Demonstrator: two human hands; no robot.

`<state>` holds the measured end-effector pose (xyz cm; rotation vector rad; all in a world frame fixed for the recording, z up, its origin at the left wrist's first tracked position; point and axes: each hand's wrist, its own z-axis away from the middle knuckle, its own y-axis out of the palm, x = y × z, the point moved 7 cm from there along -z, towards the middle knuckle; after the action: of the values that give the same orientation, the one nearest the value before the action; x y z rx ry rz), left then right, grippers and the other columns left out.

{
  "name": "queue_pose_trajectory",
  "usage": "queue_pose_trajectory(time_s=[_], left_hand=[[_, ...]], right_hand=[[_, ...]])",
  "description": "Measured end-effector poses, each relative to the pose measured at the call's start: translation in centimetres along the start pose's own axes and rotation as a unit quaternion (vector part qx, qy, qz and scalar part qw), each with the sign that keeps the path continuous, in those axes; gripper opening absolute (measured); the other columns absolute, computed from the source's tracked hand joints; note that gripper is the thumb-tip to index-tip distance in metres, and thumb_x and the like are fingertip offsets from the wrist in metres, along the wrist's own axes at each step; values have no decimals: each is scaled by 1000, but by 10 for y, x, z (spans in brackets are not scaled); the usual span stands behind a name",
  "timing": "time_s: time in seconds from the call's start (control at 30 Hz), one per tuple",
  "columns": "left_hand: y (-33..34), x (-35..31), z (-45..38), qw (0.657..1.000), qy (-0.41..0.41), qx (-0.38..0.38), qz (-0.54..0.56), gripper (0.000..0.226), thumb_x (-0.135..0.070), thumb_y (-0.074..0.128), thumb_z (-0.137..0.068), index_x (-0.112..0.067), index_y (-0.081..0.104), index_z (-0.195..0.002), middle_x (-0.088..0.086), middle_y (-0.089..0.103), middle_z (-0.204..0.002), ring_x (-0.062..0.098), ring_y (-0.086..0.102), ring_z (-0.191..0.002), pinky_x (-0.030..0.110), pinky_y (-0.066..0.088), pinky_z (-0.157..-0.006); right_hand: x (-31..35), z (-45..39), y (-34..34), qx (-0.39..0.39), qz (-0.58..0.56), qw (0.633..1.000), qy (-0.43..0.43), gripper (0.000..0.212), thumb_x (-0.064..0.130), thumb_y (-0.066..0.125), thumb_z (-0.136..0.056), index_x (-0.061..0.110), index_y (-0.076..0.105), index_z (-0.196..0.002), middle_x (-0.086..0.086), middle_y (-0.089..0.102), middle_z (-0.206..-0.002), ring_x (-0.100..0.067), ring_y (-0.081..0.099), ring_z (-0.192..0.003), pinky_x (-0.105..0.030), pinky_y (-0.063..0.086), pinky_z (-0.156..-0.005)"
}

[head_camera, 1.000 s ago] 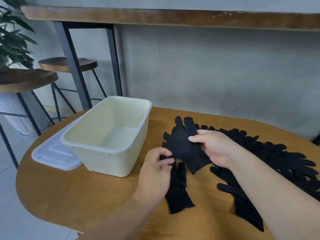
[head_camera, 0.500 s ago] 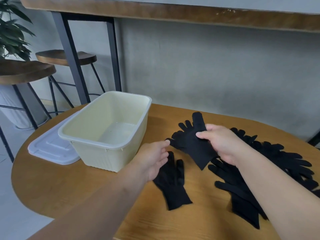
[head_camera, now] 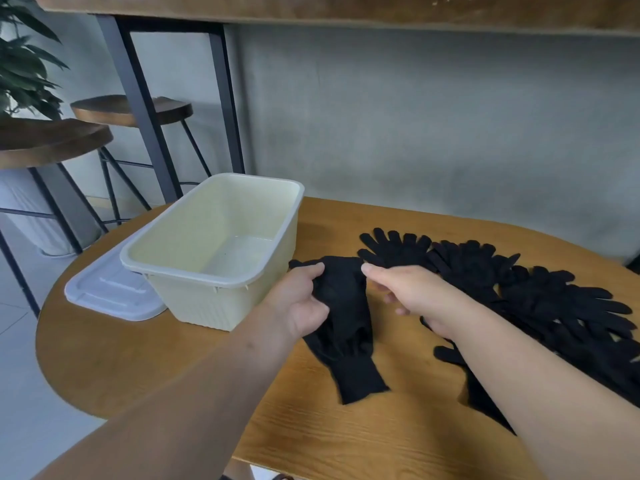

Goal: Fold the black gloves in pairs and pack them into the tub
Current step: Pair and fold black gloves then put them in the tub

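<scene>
1. A rounded wooden table (head_camera: 104, 358) with pale grain running across its top;
2. A white plastic lid (head_camera: 110, 292) lying flat on the table near its left edge;
3. Two round wooden stools on black metal legs at the left, the nearer one (head_camera: 52, 140) partly in front of the farther (head_camera: 131, 110);
4. A leafy green plant (head_camera: 24, 67) at the upper left;
5. A wooden counter (head_camera: 346, 8) on black metal legs along the top, before a grey wall (head_camera: 433, 126).

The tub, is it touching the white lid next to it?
Cannot tell. In the head view the tub stands right beside the white lid and hides its near edge, so neither contact nor a gap shows.
</scene>
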<state>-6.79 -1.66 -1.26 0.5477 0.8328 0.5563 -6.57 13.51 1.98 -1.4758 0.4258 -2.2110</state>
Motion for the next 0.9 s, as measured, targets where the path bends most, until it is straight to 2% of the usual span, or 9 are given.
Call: queue_pose_trajectory(time_s=[0.07,0.17,0.3,0.47,0.57,0.67,0.73,0.8,0.9], left_hand=[[4,3,2,999,-15,25,28,32,-11,43,-102,12,57,-120,28,65,-115,37,65,-100,43,51,-76],[10,0,1,999,-8,47,25,28,-9,43,-101,9,57,-117,26,65,-114,36,65,-101,44,52,-79],[-22,-12,-11,976,111,-80,-169,21,1,52,-95,-4,60,-114,13,69,-107,26,67,-96,39,55,-85],[-53,-10,-13,852,200,-157,-457,22,-9,69,-85,-17,63,-104,0,70,-99,20,66,-98,34,54,-89],[-48,-12,-11,791,250,-145,-539,24,-14,69,-87,-18,63,-110,-6,67,-92,14,64,-89,21,49,-74],[-42,-18,-12,756,280,-136,-576,17,-18,66,-89,-19,62,-105,-4,63,-85,16,61,-83,20,47,-68],[-43,-20,-14,733,279,-146,-603,32,-19,65,-90,-18,57,-121,2,66,-100,20,63,-94,23,50,-80],[-46,-17,-16,703,268,-143,-643,61,-21,66,-89,-24,39,-144,4,62,-124,19,60,-112,30,49,-97],[-43,-10,-12,615,288,-143,-720,80,-26,66,-89,-23,18,-153,1,37,-148,17,40,-134,29,35,-112]], right_hand=[[-12,-5,18,91,-128,988,9,41,47,62,-91,18,68,-119,2,71,-117,-16,64,-111,-39,48,-102],[-13,-5,25,129,-187,974,-16,25,23,67,-92,8,72,-111,-1,75,-109,-17,67,-109,-37,52,-96],[-29,-7,25,113,-131,984,31,26,16,73,-87,2,64,-107,-14,70,-93,-18,67,-66,-28,55,-57],[-53,-1,40,114,-44,988,99,37,17,76,-86,4,59,-116,-15,69,-94,-13,63,-52,-20,50,-42],[-59,0,46,98,-21,990,103,39,18,78,-84,11,53,-113,-14,66,-105,-12,62,-50,-20,48,-42],[-62,0,47,93,2,991,99,46,21,78,-83,9,55,-121,-11,66,-107,-8,59,-46,-18,45,-41],[-63,0,48,96,21,990,100,46,25,78,-83,8,57,-121,-9,67,-101,-7,57,-43,-18,43,-40],[-64,2,50,105,61,988,100,37,29,77,-84,8,62,-111,-7,66,-84,-7,54,-41,-18,41,-39],[-64,2,52,110,122,982,96,32,35,76,-83,8,66,-96,-4,60,-65,-9,50,-41,-18,38,-38]])
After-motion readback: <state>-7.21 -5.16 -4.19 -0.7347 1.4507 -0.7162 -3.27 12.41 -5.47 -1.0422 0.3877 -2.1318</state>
